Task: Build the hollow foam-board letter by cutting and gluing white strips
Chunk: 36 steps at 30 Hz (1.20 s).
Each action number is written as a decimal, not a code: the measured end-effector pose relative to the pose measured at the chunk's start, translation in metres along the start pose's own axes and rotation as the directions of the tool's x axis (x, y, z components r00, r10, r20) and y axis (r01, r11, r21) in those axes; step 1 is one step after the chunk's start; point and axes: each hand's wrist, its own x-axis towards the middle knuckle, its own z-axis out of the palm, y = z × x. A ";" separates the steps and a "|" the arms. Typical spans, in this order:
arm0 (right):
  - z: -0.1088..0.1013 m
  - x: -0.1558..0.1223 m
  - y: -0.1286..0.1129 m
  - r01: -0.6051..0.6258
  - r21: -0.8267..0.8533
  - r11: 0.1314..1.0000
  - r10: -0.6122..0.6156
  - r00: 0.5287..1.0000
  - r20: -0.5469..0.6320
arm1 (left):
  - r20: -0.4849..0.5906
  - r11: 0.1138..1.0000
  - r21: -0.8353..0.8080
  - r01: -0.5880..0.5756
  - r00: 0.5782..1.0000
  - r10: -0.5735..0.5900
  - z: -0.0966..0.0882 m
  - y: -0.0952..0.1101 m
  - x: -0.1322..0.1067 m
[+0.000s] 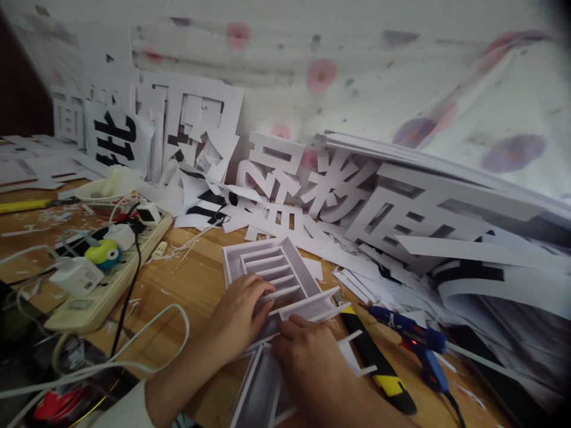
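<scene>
A white hollow character (300, 267), built of upright board strips with several parallel slats inside, lies on the wooden table in front of me. My left hand (243, 312) grips one of its inner walls, thumb and fingers bent around the strip. Close to its right, my right hand (306, 351) has its fingers curled onto the lower part of the same piece. Its fingertips are partly hidden, and the hand covers some of the walls beneath. Right of the piece lies a black and yellow utility knife (375, 359). Farther right rests a blue glue gun (408, 333) with a lit red light.
A power strip (127, 270) with plugs and trailing white cables (172, 309) occupies the left side. Cut white characters (279, 157) and stacked sheets (423, 208) lean along the back against a flowered cloth (276, 53). A yellow-handled tool (24, 206) and paper scraps lie at left.
</scene>
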 end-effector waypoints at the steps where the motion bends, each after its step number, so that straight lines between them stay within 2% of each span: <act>1: -0.002 0.000 -0.001 -0.003 -0.006 1.000 0.003 1.000 0.014 | 0.004 1.000 0.002 0.000 1.000 0.000 0.000 0.000 0.000; 4: -0.006 -0.001 -0.003 -0.007 -0.010 1.000 0.008 0.999 0.033 | 0.009 1.000 0.003 0.003 1.000 -0.003 -0.001 0.001 0.000; 11: -0.002 0.001 -0.002 -0.039 -0.003 0.999 0.039 0.999 -0.011 | -0.008 1.000 -0.006 0.002 1.000 -0.002 0.000 -0.001 -0.002; 20: -0.015 0.007 -0.004 -0.055 0.006 0.998 0.054 0.991 0.120 | 0.006 1.000 0.002 0.004 1.000 -0.004 0.001 -0.001 -0.001; 25: -0.023 0.008 -0.008 -0.127 -0.009 0.992 0.127 0.980 0.151 | -0.010 1.000 0.005 -0.012 1.000 0.012 0.001 -0.002 -0.001; 29: -0.022 0.008 -0.009 -0.087 -0.017 0.996 0.089 0.982 0.167 | -0.012 1.000 0.011 -0.024 1.000 0.024 0.001 -0.002 -0.002; 32: -0.014 0.003 -0.004 -0.116 0.077 0.990 0.106 0.987 0.121 | 0.010 1.000 0.021 -0.009 1.000 0.009 0.001 -0.002 -0.001; 36: 0.000 -0.013 0.019 -0.145 0.373 0.916 0.172 0.984 -0.039 | 0.024 1.000 0.003 0.018 1.000 -0.018 -0.001 0.002 0.000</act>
